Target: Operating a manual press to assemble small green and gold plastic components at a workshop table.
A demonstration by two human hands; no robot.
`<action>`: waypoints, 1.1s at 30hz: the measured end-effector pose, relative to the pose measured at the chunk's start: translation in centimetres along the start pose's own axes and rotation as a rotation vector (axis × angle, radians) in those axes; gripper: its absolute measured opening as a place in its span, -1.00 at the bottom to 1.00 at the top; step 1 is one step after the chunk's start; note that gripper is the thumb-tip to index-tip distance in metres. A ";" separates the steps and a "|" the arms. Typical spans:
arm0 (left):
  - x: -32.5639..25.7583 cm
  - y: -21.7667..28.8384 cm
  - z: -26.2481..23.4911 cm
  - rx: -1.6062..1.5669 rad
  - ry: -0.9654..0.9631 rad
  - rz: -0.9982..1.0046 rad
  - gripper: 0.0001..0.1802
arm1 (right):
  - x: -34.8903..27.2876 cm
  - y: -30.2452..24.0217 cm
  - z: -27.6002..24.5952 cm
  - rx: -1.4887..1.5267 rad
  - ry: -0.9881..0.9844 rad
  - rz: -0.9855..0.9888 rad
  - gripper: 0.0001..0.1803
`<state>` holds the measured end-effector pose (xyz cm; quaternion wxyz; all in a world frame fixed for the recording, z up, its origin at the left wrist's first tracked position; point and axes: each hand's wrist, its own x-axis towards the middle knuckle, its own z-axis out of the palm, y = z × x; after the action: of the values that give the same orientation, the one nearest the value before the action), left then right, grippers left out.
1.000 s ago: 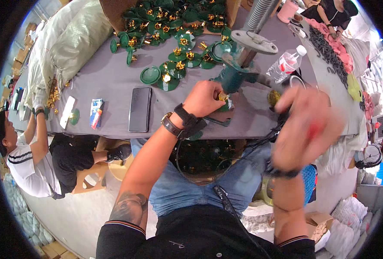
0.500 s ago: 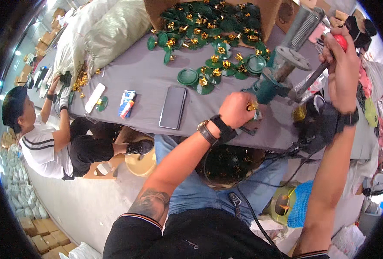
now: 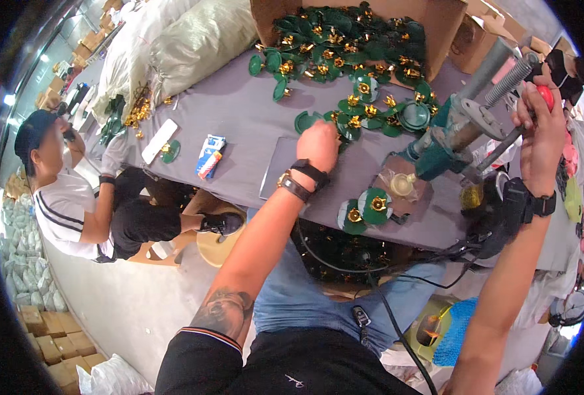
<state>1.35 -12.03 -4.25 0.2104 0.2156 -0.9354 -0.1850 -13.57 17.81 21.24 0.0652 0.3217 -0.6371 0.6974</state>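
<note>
My left hand [image 3: 319, 146] is closed, knuckles up, at the near edge of the loose green discs, beside a flat green disc [image 3: 304, 122]. Its fingertips are hidden, so what they hold does not show. My right hand [image 3: 541, 141] wraps round the red ball knob [image 3: 545, 98] on the lever [image 3: 499, 153] of a green hand press [image 3: 441, 155]. In front of the press, a cream round piece [image 3: 403, 184] sits on a small plate. Two green discs with gold flower-shaped centres [image 3: 375, 205] lie near the table's front edge.
A cardboard box [image 3: 444, 39] on its side spills many green discs [image 3: 344, 46] onto the grey table. A dark phone [image 3: 270, 172], partly behind my left wrist, and a blue-white packet [image 3: 211, 157] lie leftward. Cables [image 3: 397, 268] hang by my lap. A co-worker [image 3: 68, 191] sits at left.
My left hand has moved from in front of the press, leftward and away from me, to the loose discs. The two discs by the front edge now show. My right hand stays on the knob.
</note>
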 end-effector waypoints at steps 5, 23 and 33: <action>-2.5 2.8 -4.2 -0.446 -0.038 -0.060 -0.76 | -0.1 0.3 0.8 0.053 -0.002 -0.050 -0.73; -1.2 9.4 1.2 -0.647 -0.452 0.375 -0.68 | -0.9 0.2 0.6 0.027 0.041 -0.106 -0.70; -1.0 10.0 1.6 -0.685 -0.465 0.384 -0.67 | -8.5 -1.9 4.1 -0.132 0.229 -0.263 -0.85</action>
<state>-1.84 -2.76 -1.56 0.0843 -0.0910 -0.8658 -0.4847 -4.44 17.01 18.27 0.2490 0.3157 -0.6225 0.6715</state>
